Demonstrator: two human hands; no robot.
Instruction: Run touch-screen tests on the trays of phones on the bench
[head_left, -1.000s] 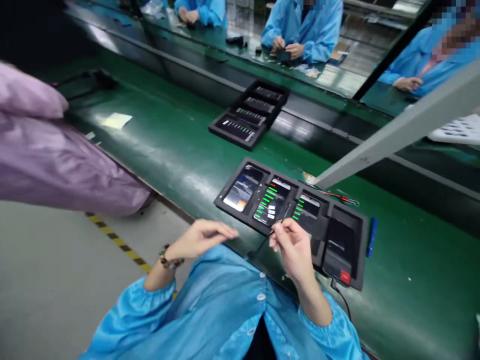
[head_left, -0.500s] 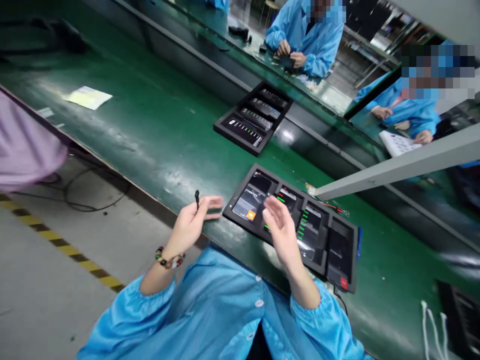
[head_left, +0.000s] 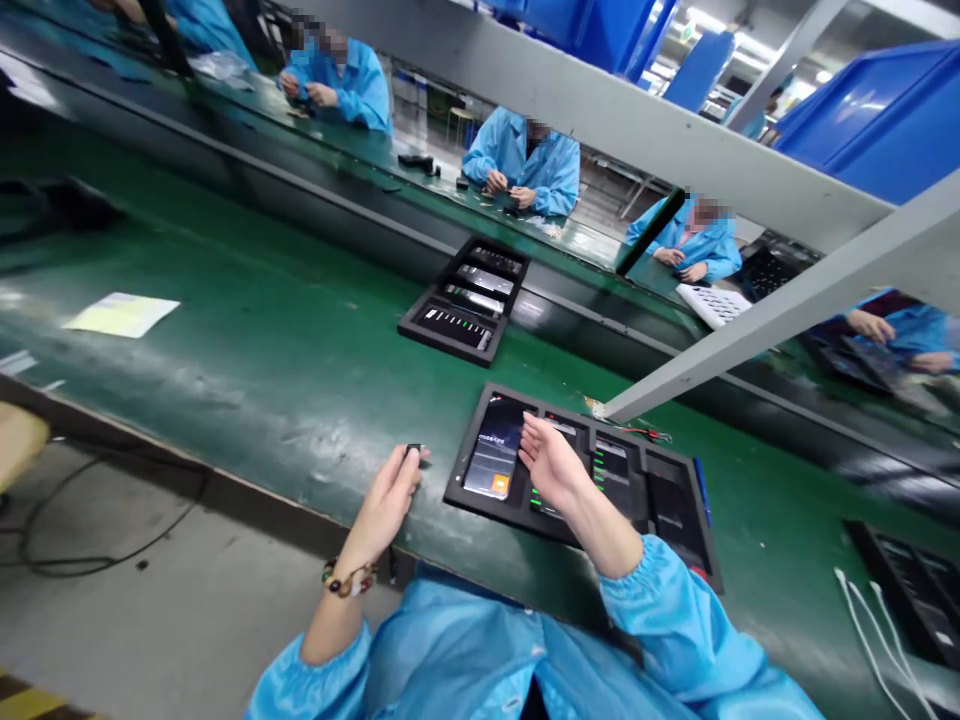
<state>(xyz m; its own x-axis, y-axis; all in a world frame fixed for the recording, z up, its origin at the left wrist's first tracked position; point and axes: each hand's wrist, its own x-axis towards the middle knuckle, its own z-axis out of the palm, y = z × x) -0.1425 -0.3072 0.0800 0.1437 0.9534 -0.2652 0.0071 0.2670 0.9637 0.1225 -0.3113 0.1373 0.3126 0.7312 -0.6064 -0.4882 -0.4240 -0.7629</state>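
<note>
Low over the green worktop (head_left: 300, 390), the left hand (head_left: 386, 505) is pinching a small dark connector (head_left: 413, 450) in its grip, thumb and fingers pressing together around it, just beside the left end of the near foam tray (head_left: 454, 491). A beaded bracelet (head_left: 349, 580) is circling that wrist. The right hand (head_left: 551, 465) is reaching over the tray, its grip opening, the fingers loosely curving and holding nothing; whether the fingertips are touching the leftmost smartphone (head_left: 491, 455) is hard to tell. That phone is lying face up in its compartment, its screen showing an orange square, while the hand and forearm are partly hiding the neighbouring phones, whose screens are showing green bars. A blue pen (head_left: 702, 490) is lying along the tray's right end, and red-and-black leads (head_left: 649, 434) are resting behind it, near the foot of a grey post (head_left: 675, 375). Farther back, another tray of phones (head_left: 442, 346) is sitting slantwise. White cables (head_left: 870, 620) are lying at the right, a yellowish paper (head_left: 124, 314) at the left. Across the divider, people in blue (head_left: 525, 160) are working with their hands.
</note>
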